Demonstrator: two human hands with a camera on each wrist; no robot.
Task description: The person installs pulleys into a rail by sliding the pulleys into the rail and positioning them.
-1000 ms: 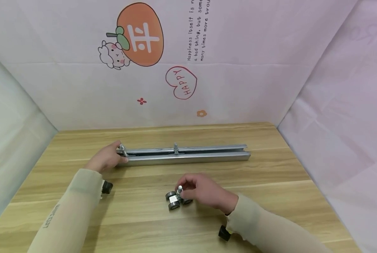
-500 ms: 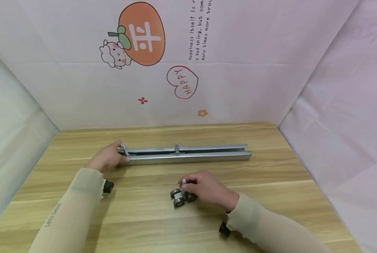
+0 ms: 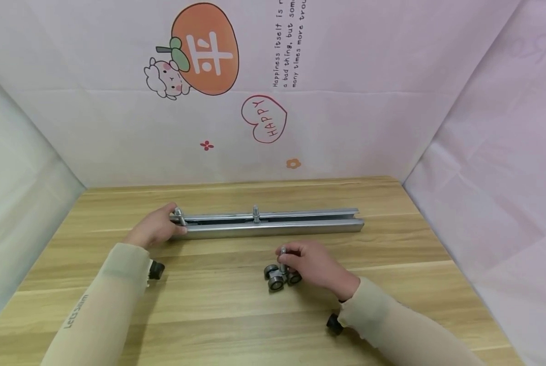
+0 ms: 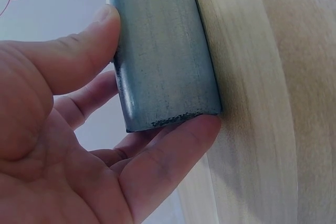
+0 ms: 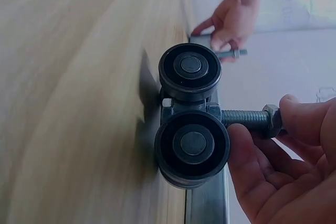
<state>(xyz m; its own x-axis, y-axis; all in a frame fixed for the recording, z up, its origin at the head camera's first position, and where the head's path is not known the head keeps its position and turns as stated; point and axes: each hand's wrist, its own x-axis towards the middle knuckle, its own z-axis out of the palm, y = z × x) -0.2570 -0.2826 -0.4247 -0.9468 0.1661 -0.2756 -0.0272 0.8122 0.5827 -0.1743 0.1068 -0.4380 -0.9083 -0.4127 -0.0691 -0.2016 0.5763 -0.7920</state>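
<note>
A silvery metal track (image 3: pixel 273 232), an open-topped channel, lies across the far part of the wooden table. My left hand (image 3: pixel 156 226) grips its left end, thumb along one side; the left wrist view shows a fingertip against the end edge of the track (image 4: pixel 163 61). One bolt (image 3: pixel 179 214) sticks up beside that hand, another bolt (image 3: pixel 256 214) near the track's middle. In front of the track, my right hand (image 3: pixel 317 265) pinches the threaded bolt of a roller trolley (image 5: pixel 192 142). Its black-rimmed wheels hang below, with a nut (image 5: pixel 272 120) at the bolt's end by my thumb.
White printed cloth (image 3: pixel 346 137) walls in the table (image 3: pixel 209 325) at the back and on both sides. Small black pieces (image 3: pixel 156 270) show beneath both sleeves at the wrists.
My right hand has carried the roller trolley to the right and a little farther back, nearer the track. My left hand stays on the track's end, and the track lies still.
</note>
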